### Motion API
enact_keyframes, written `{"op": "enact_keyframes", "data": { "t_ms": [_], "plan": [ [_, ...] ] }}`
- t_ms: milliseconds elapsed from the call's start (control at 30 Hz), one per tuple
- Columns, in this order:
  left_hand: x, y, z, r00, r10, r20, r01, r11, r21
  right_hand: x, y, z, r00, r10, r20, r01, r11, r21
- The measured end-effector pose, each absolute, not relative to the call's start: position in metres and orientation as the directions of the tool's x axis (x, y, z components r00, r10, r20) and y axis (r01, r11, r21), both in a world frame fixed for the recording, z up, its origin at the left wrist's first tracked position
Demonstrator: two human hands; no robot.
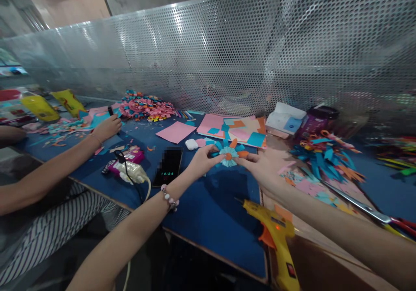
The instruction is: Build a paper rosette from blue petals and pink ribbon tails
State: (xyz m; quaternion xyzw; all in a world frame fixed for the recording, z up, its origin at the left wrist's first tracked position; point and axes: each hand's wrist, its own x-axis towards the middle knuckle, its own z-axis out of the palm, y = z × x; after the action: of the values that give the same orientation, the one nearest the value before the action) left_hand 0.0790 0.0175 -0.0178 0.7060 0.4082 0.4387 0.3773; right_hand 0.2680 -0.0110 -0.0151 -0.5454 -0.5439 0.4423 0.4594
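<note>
A paper flower (229, 157), with a pale blue pleated centre, an orange middle and blue and orange petals, is held up over the blue table. My left hand (204, 159) pinches its left side between thumb and fingers. On the opposite side, my right hand (256, 166) grips the edge near an orange petal. Below my hands lies a yellow hot glue gun (276, 234) with its small light lit and its nozzle pointing up and left. Stacked pink, orange and blue paper sheets (232, 128) lie just behind the flower.
A phone (168, 166), a white case (191, 144) and a power strip (128, 167) lie to the left. Scissors (357, 204) and blue paper strips (325, 154) are on the right. A co-worker's hand (107, 127) works at far left. A perforated metal panel (201, 57) stands behind.
</note>
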Motion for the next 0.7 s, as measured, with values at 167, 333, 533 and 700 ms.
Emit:
{"op": "enact_keyframes", "data": {
  "t_ms": [167, 333, 533, 700],
  "plan": [
    [0.078, 0.018, -0.014, 0.26, 0.92, 0.293, 0.175, -0.343, 0.923, 0.267, -0.011, -0.01, 0.012, 0.999, 0.03, 0.191, 0.027, -0.981],
    [0.07, 0.024, -0.013, 0.148, 0.949, 0.277, 0.099, -0.293, 0.951, 0.283, -0.009, -0.015, 0.005, 0.999, -0.037, 0.26, -0.037, -0.965],
    [0.062, 0.027, -0.018, 0.06, 0.969, 0.239, 0.056, -0.242, 0.969, 0.312, -0.023, -0.009, -0.124, 0.967, -0.223, 0.34, -0.17, -0.925],
    [0.066, 0.023, -0.004, 0.102, 0.972, 0.212, 0.046, -0.218, 0.975, 0.343, -0.043, 0.008, -0.049, 0.995, -0.085, 0.489, -0.05, -0.871]
  ]
}}
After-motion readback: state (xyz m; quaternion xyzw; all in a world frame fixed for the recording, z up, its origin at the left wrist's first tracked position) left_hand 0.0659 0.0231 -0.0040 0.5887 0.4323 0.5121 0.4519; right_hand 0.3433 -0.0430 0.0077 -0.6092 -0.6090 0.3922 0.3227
